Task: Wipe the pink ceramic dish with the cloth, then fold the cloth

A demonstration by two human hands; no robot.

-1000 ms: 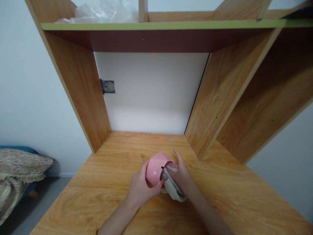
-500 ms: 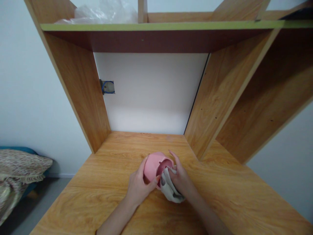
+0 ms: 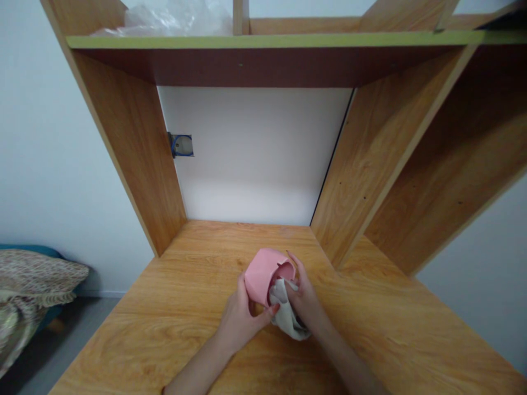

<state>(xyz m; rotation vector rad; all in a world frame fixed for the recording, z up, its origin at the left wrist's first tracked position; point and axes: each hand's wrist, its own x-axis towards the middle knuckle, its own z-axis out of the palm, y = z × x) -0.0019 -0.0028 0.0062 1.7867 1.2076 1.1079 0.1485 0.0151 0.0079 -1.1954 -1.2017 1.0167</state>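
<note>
A pink, faceted hollow container [image 3: 263,272], maybe a pot, is tilted with its opening turned toward the right. My left hand [image 3: 242,315] grips it from the left and below, the thumb near the rim. In my right hand [image 3: 302,293] is a pale grey cloth [image 3: 287,315]. Part of the cloth is pushed into the container's opening, and the rest hangs down below my fingers. The right fingertips are partly hidden by the cloth and the rim. A small notch shows in the container's upper rim.
Around my hands spreads a wooden desktop [image 3: 173,307]. Upright wooden panels [image 3: 349,181] stand at both sides, under a shelf with a green edge [image 3: 263,41]. Clear plastic [image 3: 177,21] lies on the shelf. The back panel has a cut-out with blue wire [image 3: 181,145]. A patterned cloth [image 3: 37,274] lies far left.
The pink container has tipped and turned slightly, its body rising a little and its opening facing more to the lower right. My left thumb has shifted right; the cloth stays at the opening.
</note>
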